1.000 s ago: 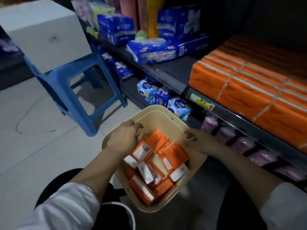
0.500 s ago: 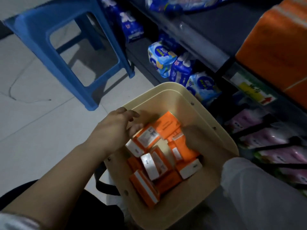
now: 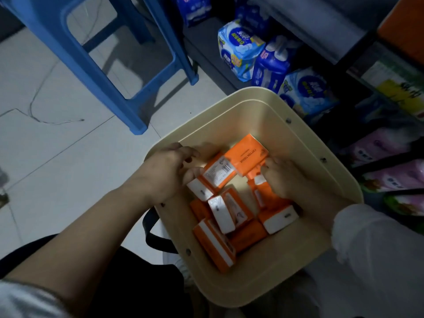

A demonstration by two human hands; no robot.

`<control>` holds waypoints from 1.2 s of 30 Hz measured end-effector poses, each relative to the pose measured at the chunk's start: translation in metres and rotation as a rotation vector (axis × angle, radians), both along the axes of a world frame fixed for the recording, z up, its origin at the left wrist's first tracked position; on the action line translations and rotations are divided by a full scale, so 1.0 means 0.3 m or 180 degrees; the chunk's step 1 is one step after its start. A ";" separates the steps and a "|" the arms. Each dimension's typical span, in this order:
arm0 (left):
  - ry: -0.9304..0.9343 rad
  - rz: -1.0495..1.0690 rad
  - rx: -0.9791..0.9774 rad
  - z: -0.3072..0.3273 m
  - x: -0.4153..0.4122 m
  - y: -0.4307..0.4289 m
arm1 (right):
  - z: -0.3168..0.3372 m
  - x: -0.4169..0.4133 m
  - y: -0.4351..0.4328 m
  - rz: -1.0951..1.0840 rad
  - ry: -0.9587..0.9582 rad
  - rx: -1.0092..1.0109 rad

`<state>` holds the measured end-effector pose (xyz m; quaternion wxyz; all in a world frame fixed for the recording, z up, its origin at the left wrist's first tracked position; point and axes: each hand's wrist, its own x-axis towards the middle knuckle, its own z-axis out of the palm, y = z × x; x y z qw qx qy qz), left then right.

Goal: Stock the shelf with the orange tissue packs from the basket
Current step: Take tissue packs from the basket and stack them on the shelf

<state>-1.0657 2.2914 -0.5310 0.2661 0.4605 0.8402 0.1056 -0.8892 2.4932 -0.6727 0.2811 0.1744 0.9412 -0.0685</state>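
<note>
Dim, soft-focused wide-angle view; shelves [image 3: 358,72] lie in deep shadow, edges bowed.

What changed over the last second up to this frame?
The right hand went from the basket rim down among the orange tissue packs and now grips one on the right side. The camera tipped down, away from the shelf. The left hand stays on the labelled pack; basket and blue stool have not moved.

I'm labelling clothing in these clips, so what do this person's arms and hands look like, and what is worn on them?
Both the left hand and right hand are bare: no gloves, and no ring or watch shows. The left sleeve is pale grey-white and sits high, leaving the forearm uncovered. The right sleeve is white and reaches the wrist.
</note>
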 end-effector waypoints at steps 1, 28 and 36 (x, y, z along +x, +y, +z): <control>-0.0018 0.0004 0.0007 0.000 0.000 -0.006 | 0.026 -0.018 -0.001 0.0030 0.0024 -0.0106; -0.0130 0.1138 0.0269 0.137 -0.021 -0.038 | 0.017 -0.028 -0.364 -0.2305 0.0423 -0.2058; 0.0282 0.1041 0.0825 0.165 0.017 -0.014 | 0.263 -0.038 -0.245 -0.3220 0.0747 -0.3371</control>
